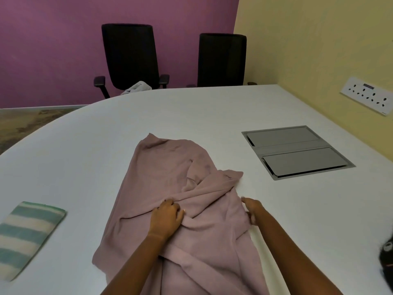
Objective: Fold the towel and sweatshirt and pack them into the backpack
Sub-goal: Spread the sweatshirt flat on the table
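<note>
A dusty-pink sweatshirt [168,184] lies spread and creased on the white table [85,145], one sleeve thrown across its middle. My left hand [167,218] rests on the cloth with its fingers curled into a fold near the centre. My right hand [252,208] pinches the sweatshirt's right edge. A folded towel [25,235] with green and cream stripes lies flat at the table's left front. A dark object [386,258], perhaps the backpack, shows only partly at the right edge.
A grey cable hatch [295,152] is set into the table at the right. Two black office chairs [131,58] [221,60] stand behind the table, one with a pale cloth [138,87] on its seat. A socket strip [368,95] is on the yellow wall.
</note>
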`<state>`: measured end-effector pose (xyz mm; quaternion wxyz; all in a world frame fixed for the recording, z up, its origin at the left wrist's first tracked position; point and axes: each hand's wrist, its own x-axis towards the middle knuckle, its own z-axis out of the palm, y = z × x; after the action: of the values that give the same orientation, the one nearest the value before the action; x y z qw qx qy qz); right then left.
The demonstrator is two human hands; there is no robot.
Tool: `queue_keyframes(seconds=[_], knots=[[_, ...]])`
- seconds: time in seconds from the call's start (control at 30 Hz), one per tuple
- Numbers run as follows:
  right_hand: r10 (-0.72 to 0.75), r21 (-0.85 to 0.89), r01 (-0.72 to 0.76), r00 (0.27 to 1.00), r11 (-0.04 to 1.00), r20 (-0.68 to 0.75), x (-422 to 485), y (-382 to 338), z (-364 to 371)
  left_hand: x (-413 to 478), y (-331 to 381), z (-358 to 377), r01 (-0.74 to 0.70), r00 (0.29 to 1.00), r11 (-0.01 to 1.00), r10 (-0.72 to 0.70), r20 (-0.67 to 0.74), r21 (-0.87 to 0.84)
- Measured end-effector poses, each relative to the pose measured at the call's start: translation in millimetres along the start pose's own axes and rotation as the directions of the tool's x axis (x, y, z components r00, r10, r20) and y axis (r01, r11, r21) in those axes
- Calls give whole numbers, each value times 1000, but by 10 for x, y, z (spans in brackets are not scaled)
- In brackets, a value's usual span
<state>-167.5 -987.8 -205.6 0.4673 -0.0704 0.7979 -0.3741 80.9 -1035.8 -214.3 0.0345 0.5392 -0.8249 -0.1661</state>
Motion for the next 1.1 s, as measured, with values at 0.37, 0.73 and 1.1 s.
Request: queue_keyframes(seconds=[0.37,0.73,1.1], knots=[[81,-151,-61,987,987,135,-355,-78,93,70,-90,-74,103,994,973,-107,-10,-206],[-540,169,530,841,831,17,-997,-239,256,60,-84,-198,167,978,890,-203,-41,-425],[-628,-493,726,108,-480,771,-1086,778,1237,76,-164,-699,193,607,587,-701,-374,-786]])
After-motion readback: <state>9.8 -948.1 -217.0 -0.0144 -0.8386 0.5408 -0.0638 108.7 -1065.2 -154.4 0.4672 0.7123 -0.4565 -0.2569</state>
